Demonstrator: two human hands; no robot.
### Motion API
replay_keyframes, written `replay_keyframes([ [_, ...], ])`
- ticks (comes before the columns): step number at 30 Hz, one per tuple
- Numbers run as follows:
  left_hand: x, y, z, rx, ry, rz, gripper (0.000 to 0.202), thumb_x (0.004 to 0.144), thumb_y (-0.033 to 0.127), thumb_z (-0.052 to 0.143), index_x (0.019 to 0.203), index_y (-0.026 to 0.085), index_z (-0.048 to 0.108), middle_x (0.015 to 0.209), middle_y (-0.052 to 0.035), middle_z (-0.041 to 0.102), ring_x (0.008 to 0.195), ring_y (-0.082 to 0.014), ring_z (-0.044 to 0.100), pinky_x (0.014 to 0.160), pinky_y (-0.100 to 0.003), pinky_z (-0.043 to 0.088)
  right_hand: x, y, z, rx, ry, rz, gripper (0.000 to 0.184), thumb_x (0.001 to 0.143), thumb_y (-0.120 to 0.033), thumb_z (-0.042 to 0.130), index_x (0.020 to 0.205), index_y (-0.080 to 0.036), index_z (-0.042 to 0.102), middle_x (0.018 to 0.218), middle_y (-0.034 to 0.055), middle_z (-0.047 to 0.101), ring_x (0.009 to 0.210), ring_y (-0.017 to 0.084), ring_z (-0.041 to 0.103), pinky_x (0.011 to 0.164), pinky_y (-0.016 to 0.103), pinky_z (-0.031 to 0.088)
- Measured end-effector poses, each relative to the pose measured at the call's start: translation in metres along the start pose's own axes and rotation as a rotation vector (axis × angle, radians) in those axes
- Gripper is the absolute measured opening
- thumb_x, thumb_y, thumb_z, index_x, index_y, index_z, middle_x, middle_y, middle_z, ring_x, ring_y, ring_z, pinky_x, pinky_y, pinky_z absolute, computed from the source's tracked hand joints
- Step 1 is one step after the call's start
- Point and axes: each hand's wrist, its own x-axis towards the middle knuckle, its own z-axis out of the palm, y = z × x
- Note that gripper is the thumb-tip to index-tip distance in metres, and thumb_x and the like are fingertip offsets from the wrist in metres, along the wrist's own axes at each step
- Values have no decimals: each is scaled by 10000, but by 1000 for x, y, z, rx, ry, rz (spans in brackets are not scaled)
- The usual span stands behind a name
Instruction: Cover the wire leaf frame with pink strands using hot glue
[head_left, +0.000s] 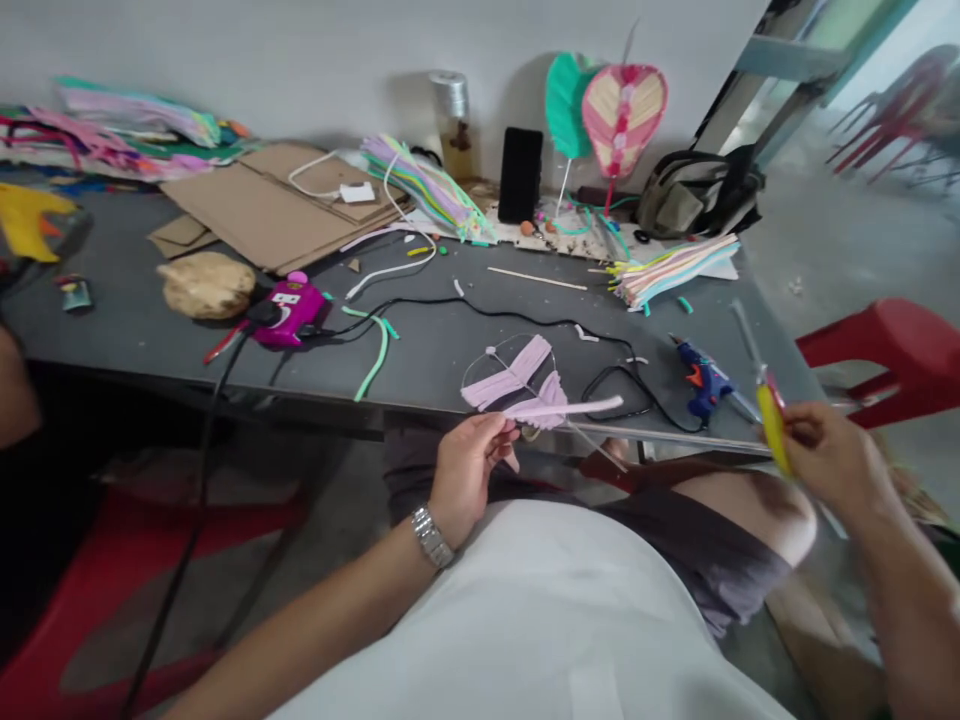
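My left hand (469, 470), a metal watch on its wrist, pinches a lilac pipe cleaner (585, 407) at the table's front edge. Just beyond the fingertips lies a heart-shaped wire frame (489, 352), partly filled with lilac pipe cleaner strips (517, 372); its stem points down to the right. Off the table's right corner, my right hand (829, 455) grips a yellow-and-red-handled cutting tool (774, 425), blade upward. Blur hides whether it is scissors or a knife. A blue hot glue gun (703, 380) lies to its left, trailing a black cord.
A purple power block (286, 312) sits left of centre beside a tan lump (206, 285). Behind are cardboard sheets (277, 210), pipe cleaner bundles (675, 270), a phone (520, 175), two leaf-shaped fans (624, 115) and a bag (697, 195). A red stool (889, 350) stands right.
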Motion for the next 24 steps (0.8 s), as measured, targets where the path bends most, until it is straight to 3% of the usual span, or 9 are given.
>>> replay_keyframes([
  [2,1,-3,-2,-23,-2,-37,302,608,303,908,761,134,711,764,-52,745,700,-140,699,637,-237,513,-37,-26,15,-26,-164,71,336,799,-536,754,1036,-307,690,782,107,765,586,261,701,540,402,487],
  [4,2,-5,-3,-31,-4,-59,289,607,296,904,744,132,709,757,-51,740,696,-138,691,626,-234,511,-65,-53,27,-161,-356,9,411,715,-546,831,1067,-378,701,893,115,793,693,263,730,584,381,514],
  [6,3,-7,-4,-22,-2,-69,300,597,309,909,738,129,714,753,-51,737,697,-136,680,618,-232,511,-83,-76,35,-273,-434,-105,460,678,-548,850,1058,-326,716,900,87,788,731,276,735,620,382,526],
  [10,4,-8,-4,14,-1,-83,349,548,351,923,717,121,722,727,-52,723,678,-125,650,588,-215,480,-93,-103,45,-443,-422,-274,324,817,-576,711,892,-261,716,742,45,741,653,257,688,612,366,470],
  [16,4,-10,-1,57,-3,-34,306,566,369,879,655,135,702,684,-39,689,643,-111,604,568,-207,409,-92,-120,66,-488,-365,-457,466,948,-646,555,847,-216,704,653,53,704,565,220,633,599,335,376],
  [24,7,-13,-1,146,-1,24,217,628,340,800,666,147,708,659,-34,677,621,-118,583,585,-231,361,-88,-130,78,-535,-341,-503,534,993,-668,497,809,-199,675,625,39,677,551,193,593,644,332,330],
])
